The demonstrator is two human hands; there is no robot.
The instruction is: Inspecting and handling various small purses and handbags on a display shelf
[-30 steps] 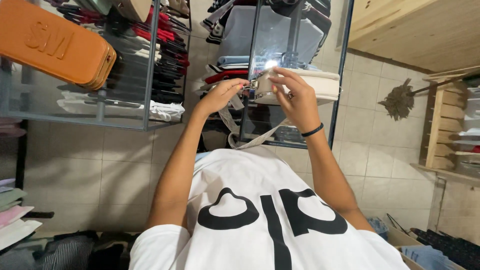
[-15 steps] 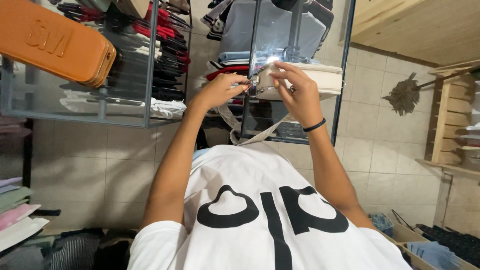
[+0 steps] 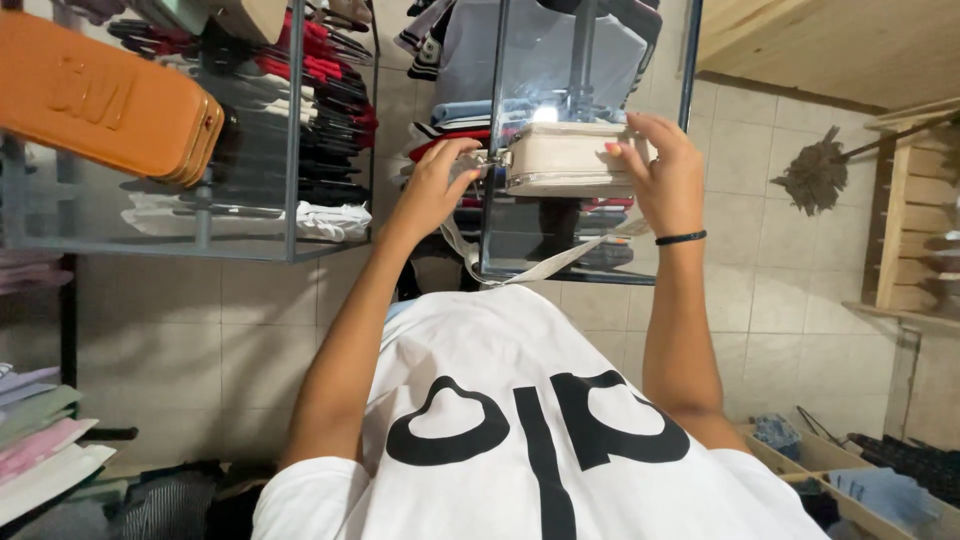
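I hold a small boxy beige bag (image 3: pixel 565 160) with a zip out in front of me, level between both hands. My left hand (image 3: pixel 432 188) pinches the metal clasp at the bag's left end. Gripping the right end is my right hand (image 3: pixel 662 172), which has a black band on its wrist. The bag's beige strap (image 3: pixel 540 265) hangs down in a loop toward my white shirt with black print (image 3: pixel 530 440). Behind the bag stands a glass shelf unit (image 3: pixel 590 60) with folded clothes.
An orange case (image 3: pixel 100 95) lies on a glass shelf (image 3: pixel 200 245) at upper left, with stacked dark and red clothes (image 3: pixel 320 90) behind it. A feather duster (image 3: pixel 812 178) and wooden shelving (image 3: pixel 915 220) are at right. Folded garments (image 3: pixel 40 440) lie lower left, open boxes (image 3: pixel 850 470) lower right.
My hands have moved apart to the two ends of the bag. The bag now sits level and lengthwise between them, and the strap hangs lower.
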